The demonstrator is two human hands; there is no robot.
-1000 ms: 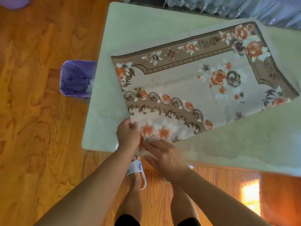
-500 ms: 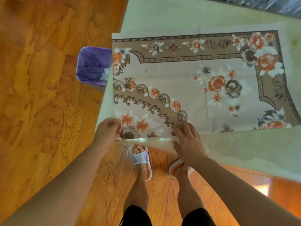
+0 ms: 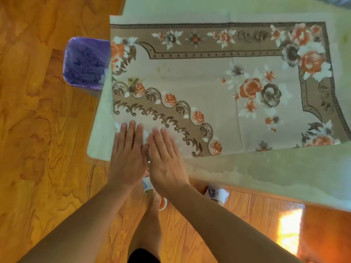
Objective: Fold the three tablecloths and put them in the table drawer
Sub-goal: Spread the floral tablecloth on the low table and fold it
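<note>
a: where is the tablecloth [image 3: 199, 88]?

b: it lies spread flat on the pale green bench [image 3: 266, 171], printed side up, with a brown border and orange and grey flowers. its left edge runs close to the left edge of the bench, and its near edge sits a little back from the near rim.

a: and the hands?

b: both are at the near left corner of the cloth, side by side and almost touching. the left hand [image 3: 127, 154] lies palm down, its fingers [image 3: 131, 133] straight and close together, resting on the fabric. the right hand [image 3: 165, 158] lies flat beside it, fingers likewise straight, pointing away from the person. neither hand grips or pinches anything (they only press on the cloth).

a: anything else around?

b: a purple bin [image 3: 85, 63] stands on the wooden floor [image 3: 38, 149] just beside the left edge of the bench, partly hidden by it. below the near rim the person's feet show in white slippers [image 3: 216, 193]. a bright patch of sunlight [image 3: 288, 234] falls on the floor at the lower right.
</note>
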